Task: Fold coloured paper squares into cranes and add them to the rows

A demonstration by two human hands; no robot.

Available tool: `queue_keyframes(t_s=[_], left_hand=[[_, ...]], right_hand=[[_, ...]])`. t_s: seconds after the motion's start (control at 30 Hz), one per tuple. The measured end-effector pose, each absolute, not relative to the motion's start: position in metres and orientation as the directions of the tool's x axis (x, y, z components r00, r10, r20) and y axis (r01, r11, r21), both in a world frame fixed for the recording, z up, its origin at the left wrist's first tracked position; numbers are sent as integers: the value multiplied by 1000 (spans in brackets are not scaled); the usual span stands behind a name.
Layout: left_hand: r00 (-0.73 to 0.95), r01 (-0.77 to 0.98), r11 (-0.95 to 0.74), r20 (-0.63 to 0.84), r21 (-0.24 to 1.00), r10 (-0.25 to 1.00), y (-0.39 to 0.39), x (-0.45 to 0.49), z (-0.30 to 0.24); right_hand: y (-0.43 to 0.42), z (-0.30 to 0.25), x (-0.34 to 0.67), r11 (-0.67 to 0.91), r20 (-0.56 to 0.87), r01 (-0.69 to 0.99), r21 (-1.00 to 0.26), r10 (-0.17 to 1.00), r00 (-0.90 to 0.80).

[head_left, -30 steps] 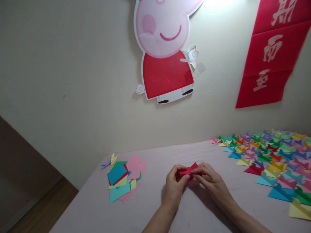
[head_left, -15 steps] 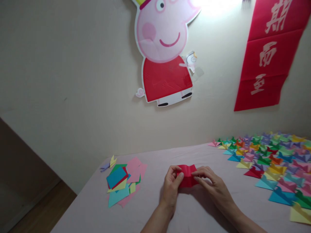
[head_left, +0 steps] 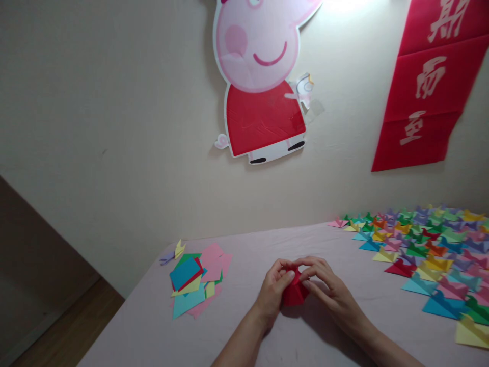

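Observation:
A red sheet of origami paper (head_left: 295, 294) is held just above the table, its upper part gathered inward and its lower part flaring out. My left hand (head_left: 275, 286) grips its left side, with the thumb on the near face and fingers behind. On the right, my right hand (head_left: 324, 285) pinches the upper right part between thumb and fingers. Both hands come close together at the top of the paper, and the fingertips hide some of its folds.
Loose coloured paper squares (head_left: 187, 275) lie in a pile at the left, beside small yellow and purple folded pieces (head_left: 179, 250). Rows of folded paper figures (head_left: 445, 303) cover the table's right side. A pig cutout (head_left: 265, 120) and red banner (head_left: 416, 92) hang on the wall.
The red paper went from spread out with creases showing to drawn together at the top. My hands have moved closer to each other. The view has shifted slightly.

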State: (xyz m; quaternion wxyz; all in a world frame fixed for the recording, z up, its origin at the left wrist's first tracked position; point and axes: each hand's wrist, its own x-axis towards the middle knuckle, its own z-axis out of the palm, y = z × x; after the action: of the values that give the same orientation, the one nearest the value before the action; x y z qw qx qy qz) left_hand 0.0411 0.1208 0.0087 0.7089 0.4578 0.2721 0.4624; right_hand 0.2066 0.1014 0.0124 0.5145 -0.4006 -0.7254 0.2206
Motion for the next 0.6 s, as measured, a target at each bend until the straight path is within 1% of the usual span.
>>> queue_keyframes(t_s=[0.07, 0.13, 0.23, 0.3, 0.37, 0.47, 0.6], left_hand=[[375, -313, 43, 82, 949, 923, 121, 42, 9], [289, -209, -121, 179, 970, 940, 120, 43, 10], [205, -22, -339, 336, 941, 919, 117, 42, 15], [189, 87, -418, 397, 904, 898, 115, 42, 19], [162, 144, -464, 441, 874, 883, 114, 42, 21], [143, 154, -478, 460, 865, 877, 115, 43, 20], [128, 158, -464, 447, 872, 885, 116, 42, 19]], right_hand=[[102, 12, 207, 575, 572, 339, -744, 811, -120], [103, 12, 209, 560, 577, 344, -754, 815, -61], [106, 12, 210, 542, 577, 356, -762, 816, -7], [106, 12, 210, 545, 577, 355, -760, 817, -17], [106, 13, 210, 553, 574, 336, -762, 818, -43], [105, 11, 208, 533, 539, 281, -798, 840, -63], [104, 8, 206, 442, 454, 222, -869, 891, 0]])
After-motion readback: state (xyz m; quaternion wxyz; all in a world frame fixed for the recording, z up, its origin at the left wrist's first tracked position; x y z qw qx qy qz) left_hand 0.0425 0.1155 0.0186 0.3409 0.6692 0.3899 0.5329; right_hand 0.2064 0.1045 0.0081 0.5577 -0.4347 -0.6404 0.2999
